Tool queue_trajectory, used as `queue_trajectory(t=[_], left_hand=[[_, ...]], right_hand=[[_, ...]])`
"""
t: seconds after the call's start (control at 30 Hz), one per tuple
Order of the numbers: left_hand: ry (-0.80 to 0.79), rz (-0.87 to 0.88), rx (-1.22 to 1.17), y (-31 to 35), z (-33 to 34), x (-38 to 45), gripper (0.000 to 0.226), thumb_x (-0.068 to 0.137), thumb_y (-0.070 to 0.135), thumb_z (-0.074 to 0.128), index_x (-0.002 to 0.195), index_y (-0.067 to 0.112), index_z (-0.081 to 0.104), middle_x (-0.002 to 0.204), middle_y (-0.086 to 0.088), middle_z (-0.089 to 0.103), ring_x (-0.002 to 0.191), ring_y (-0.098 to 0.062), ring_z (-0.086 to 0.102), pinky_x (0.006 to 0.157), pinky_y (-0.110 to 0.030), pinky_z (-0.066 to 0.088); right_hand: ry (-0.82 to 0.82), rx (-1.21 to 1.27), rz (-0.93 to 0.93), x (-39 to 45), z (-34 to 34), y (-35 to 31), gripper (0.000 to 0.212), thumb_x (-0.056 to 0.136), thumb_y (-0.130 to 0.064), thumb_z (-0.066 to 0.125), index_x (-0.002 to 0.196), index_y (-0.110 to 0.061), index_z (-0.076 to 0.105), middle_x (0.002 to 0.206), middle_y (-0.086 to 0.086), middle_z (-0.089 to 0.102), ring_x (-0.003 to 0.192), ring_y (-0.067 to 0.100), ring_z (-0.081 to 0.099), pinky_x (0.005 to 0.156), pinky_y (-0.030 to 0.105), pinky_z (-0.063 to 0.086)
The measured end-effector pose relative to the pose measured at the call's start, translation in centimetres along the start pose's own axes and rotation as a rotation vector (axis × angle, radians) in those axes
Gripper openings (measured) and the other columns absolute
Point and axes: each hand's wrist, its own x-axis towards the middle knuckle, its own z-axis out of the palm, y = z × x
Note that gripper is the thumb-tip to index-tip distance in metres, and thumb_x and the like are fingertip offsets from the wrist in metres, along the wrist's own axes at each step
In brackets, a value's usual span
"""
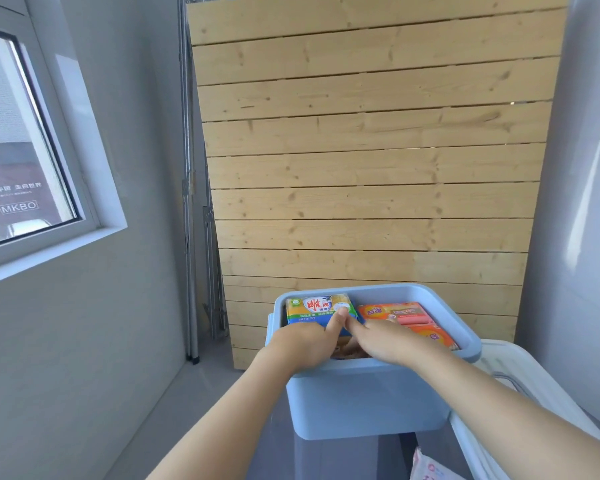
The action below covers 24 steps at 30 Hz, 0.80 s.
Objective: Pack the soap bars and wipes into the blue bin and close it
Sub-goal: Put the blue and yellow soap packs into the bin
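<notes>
So the blue bin [368,400] sits low in the middle of the view, lid off, and both hands are reaching into it over the near rim. Inside at the far left there's a yellow soap pack [317,308] with green and blue trim and red lettering, tilted up so its face shows. To the right of it lies an orange pack [409,322] with pink bits on it; it's flatter and runs along the right side of the bin. Can't say from the label whether that one is soap or wipes.

The left hand [305,341] is curled over the near left part of the opening, thumb pointing up and pressing on the near edge of the yellow soap pack. The other fingers fold down behind the pack, so it looks like a loose grip on it, though I can't see it fully. The right hand [385,339] lies flat and open, palm down, its index finger stretched out to touch the same pack right beside the left thumb. The rest of that hand covers whatever is in the near middle of the bin.

On the right, touching the bin or just beside it, is a clear plastic container [520,382] with a white rim. At the bottom edge a pink and white packet [430,467] peeks in, outside the bin. Behind everything stands a wooden slat panel [371,150], and there's a window [25,140] on the left wall.
</notes>
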Motion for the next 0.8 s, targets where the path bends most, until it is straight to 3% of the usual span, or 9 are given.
queue_trajectory(t=[0.07, 0.13, 0.17, 0.23, 0.3, 0.43, 0.57, 0.67, 0.8], left_hand=[[0.078, -0.001, -0.098, -0.3, 0.2, 0.2, 0.055, 0.098, 0.042, 0.012, 0.146, 0.018, 0.026, 0.111, -0.015, 0.058, 0.100, -0.029, 0.053, 0.087, -0.035, 0.042], [0.099, 0.001, -0.148, -0.4, 0.3, 0.2, 0.058, 0.099, 0.027, 0.023, 0.150, 0.018, -0.002, 0.120, -0.020, 0.055, 0.106, -0.035, 0.054, 0.086, -0.041, 0.044], [0.066, 0.015, -0.113, -0.4, 0.2, 0.2, 0.058, 0.099, 0.029, 0.022, 0.150, 0.019, -0.002, 0.121, -0.020, 0.055, 0.108, -0.035, 0.053, 0.085, -0.040, 0.042], [-0.048, 0.001, -0.038, -0.3, -0.1, 0.5, 0.063, 0.095, 0.053, 0.012, 0.147, 0.021, 0.027, 0.131, -0.012, 0.054, 0.121, -0.029, 0.048, 0.095, -0.034, 0.034], [-0.137, -0.053, -0.114, 0.2, -0.9, 0.7, 0.077, 0.087, 0.070, 0.010, 0.141, 0.024, 0.038, 0.145, -0.004, 0.043, 0.133, -0.022, 0.038, 0.103, -0.030, 0.024], [-0.246, -0.079, -0.257, 0.5, -1.7, 1.1, 0.072, 0.083, 0.074, 0.026, 0.138, 0.031, 0.038, 0.137, 0.001, 0.046, 0.106, -0.012, 0.049, 0.088, -0.021, 0.031], [-0.193, -0.075, -0.167, 0.1, -1.5, 1.3, 0.096, 0.071, 0.086, 0.012, 0.139, 0.025, 0.042, 0.144, -0.002, 0.042, 0.132, -0.021, 0.038, 0.104, -0.031, 0.026], [-0.084, 0.059, -0.219, -0.3, -0.6, 0.3, 0.094, 0.070, 0.084, 0.005, 0.135, 0.031, 0.046, 0.132, 0.001, 0.052, 0.120, -0.018, 0.045, 0.091, -0.030, 0.028], [0.089, 0.164, -0.370, -0.6, 0.3, -1.4, 0.095, 0.064, 0.088, 0.008, 0.127, 0.032, 0.051, 0.120, 0.006, 0.060, 0.108, -0.013, 0.054, 0.087, -0.030, 0.038]], right_hand=[[0.047, 0.048, -0.004, -0.1, -0.1, 0.1, 0.088, 0.084, -0.070, 0.004, 0.098, -0.012, 0.068, 0.100, 0.011, 0.067, 0.099, 0.026, 0.055, 0.088, 0.037, 0.043], [0.048, 0.063, -0.006, -0.2, -0.2, 0.2, 0.088, 0.085, -0.069, 0.004, 0.103, -0.011, 0.068, 0.107, 0.012, 0.067, 0.110, 0.028, 0.053, 0.099, 0.040, 0.039], [0.032, 0.055, 0.001, -0.2, -0.3, 0.2, 0.088, 0.086, -0.068, 0.003, 0.106, -0.011, 0.067, 0.111, 0.012, 0.066, 0.118, 0.028, 0.049, 0.104, 0.042, 0.035], [-0.010, 0.033, 0.026, -0.1, -0.3, 0.0, 0.089, 0.086, -0.067, 0.001, 0.110, -0.011, 0.066, 0.115, 0.011, 0.066, 0.123, 0.027, 0.045, 0.108, 0.043, 0.031], [-0.043, -0.024, 0.028, -0.2, -0.4, -0.4, 0.085, 0.089, -0.063, 0.002, 0.113, -0.010, 0.064, 0.118, 0.011, 0.066, 0.120, 0.026, 0.048, 0.109, 0.040, 0.030], [-0.095, -0.060, 0.027, 0.3, -0.5, -0.6, 0.071, 0.093, -0.056, 0.008, 0.125, -0.014, 0.056, 0.128, 0.008, 0.060, 0.123, 0.025, 0.048, 0.110, 0.039, 0.028], [-0.043, 0.211, 0.010, 0.6, -0.6, 0.5, 0.070, 0.089, -0.064, 0.012, 0.112, -0.023, 0.064, 0.122, 0.004, 0.065, 0.123, 0.022, 0.048, 0.109, 0.041, 0.031], [0.070, 0.437, -0.094, -0.2, -1.3, 1.1, 0.061, 0.094, -0.055, 0.019, 0.094, -0.022, 0.070, 0.100, 0.001, 0.074, 0.105, 0.015, 0.061, 0.092, 0.028, 0.040], [0.161, 0.481, -0.155, -1.9, -1.9, 1.7, 0.054, 0.096, -0.049, 0.024, 0.095, -0.025, 0.072, 0.087, -0.007, 0.074, 0.097, 0.007, 0.061, 0.074, 0.012, 0.036]])
